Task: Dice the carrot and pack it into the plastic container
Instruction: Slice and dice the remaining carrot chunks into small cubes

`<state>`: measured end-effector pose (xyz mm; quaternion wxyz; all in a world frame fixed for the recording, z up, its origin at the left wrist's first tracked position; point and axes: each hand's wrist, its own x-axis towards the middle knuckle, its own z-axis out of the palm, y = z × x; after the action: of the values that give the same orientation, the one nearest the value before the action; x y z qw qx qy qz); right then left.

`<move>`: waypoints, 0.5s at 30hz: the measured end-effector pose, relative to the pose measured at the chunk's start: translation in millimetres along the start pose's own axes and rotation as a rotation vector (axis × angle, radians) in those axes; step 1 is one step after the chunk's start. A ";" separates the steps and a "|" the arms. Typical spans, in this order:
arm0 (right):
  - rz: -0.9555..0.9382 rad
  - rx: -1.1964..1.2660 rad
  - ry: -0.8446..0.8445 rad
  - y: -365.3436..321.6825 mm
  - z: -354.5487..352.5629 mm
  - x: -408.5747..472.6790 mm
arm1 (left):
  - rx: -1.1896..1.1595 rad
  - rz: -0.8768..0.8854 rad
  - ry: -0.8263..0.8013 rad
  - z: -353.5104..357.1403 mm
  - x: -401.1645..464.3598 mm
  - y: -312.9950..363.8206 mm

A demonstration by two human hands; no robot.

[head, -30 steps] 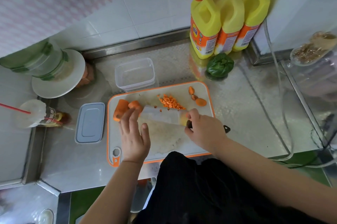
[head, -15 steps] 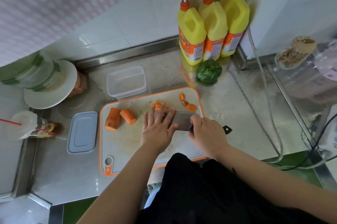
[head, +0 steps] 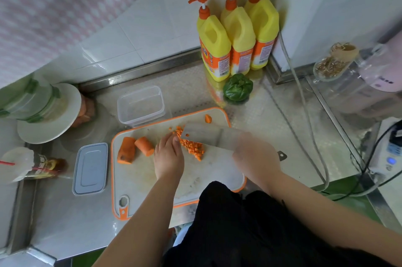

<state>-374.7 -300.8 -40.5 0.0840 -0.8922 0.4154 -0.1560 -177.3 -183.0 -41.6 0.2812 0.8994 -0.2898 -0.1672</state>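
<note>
my right grip [head: 255, 154] is wrapped round the cleaver [head: 208, 134] handle, blurred w/ motion, so i read it as curled tight on the handle but can't see individual fingers. blade lies nearly flat, tilted over the far edge of the dice pile [head: 191, 147], prob. so it can act as a scoop or a wall. left grip [head: 168, 155] is flat, fingers straight and together, fingertips touching the near-left side of the pile: looks like it's herding cubes toward the blade, not holding anything.

dice sit mid-board, between hand and blade. two uncut carrot chunks [head: 134, 149] lie just left of my left hand, touching each other, parked out of the blade's way. one small end piece [head: 208, 118] is at the board's [head: 195, 179] far right corner, apart from the rest.

container [head: 141, 104] is just behind the board's far left edge, open, nothing inside that i can see; close enough for a short carry. its lid [head: 91, 167] lies flat on the desk [head: 272, 125] left of the board.

my guess: abt a third diced, nothing packed yet. risk: cubes rolling off the blade in transfer.
</note>
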 end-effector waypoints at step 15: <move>0.076 0.238 -0.013 -36.0 7.5 0.4 | 0.135 0.112 -0.001 -6.0 -0.1 -23.9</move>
<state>-346.1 -277.9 -37.4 0.1978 -0.8606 0.4268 -0.1953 -164.4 -164.4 -51.3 0.2288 0.8987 -0.3501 -0.1316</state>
